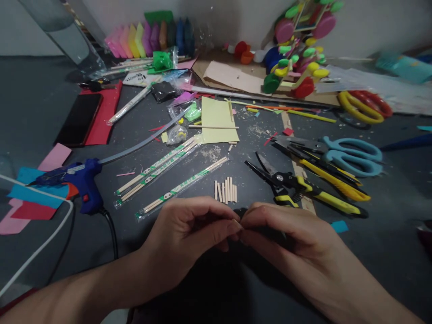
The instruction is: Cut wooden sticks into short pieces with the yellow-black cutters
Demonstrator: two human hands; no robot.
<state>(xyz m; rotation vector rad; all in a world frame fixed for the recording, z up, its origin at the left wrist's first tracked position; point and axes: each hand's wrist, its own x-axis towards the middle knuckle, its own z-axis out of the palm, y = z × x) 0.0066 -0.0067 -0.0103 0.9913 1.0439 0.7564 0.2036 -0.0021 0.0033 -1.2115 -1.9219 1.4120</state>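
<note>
Left hand: the left hand [189, 234] is curled, thumb and fingertips bunched up against the other hand's tips. Can't tell if it's actually clamped on anything.
Right hand: same deal, the right hand [300, 238] has thumb and finger pinched in, meeting the left. Also can't tell what's in there, if anything.
Where they meet: a tiny pale sliver by the left thumb, could be nail or wood, honestly no idea. There's a dark patch just behind it that I can't make out either.
Short sticks: the cut stick pieces [228, 190] lie side by side on the dark table [256, 288], just beyond the fingertips, all in plain view.
Wrapped chopsticks: the closest chopstick pack [182, 186] lies just past the left hand, and the print on the sleeve is too small to read.
Pruners: the pruners [279, 179] have their blades apart, and one handle runs down close to the right hand, its end hard to see.
Glue gun: the blue glue gun [86, 184] is off to the left, cord dropping out of sight near the left forearm.
White cable: the white cable [69, 211] is chopped by the left edge.
Wheeled model: the colourful model [305, 24] gets cut off up top.
Yellow-and-red handles: the handles [361, 107] show fine, blades not so much.
</note>
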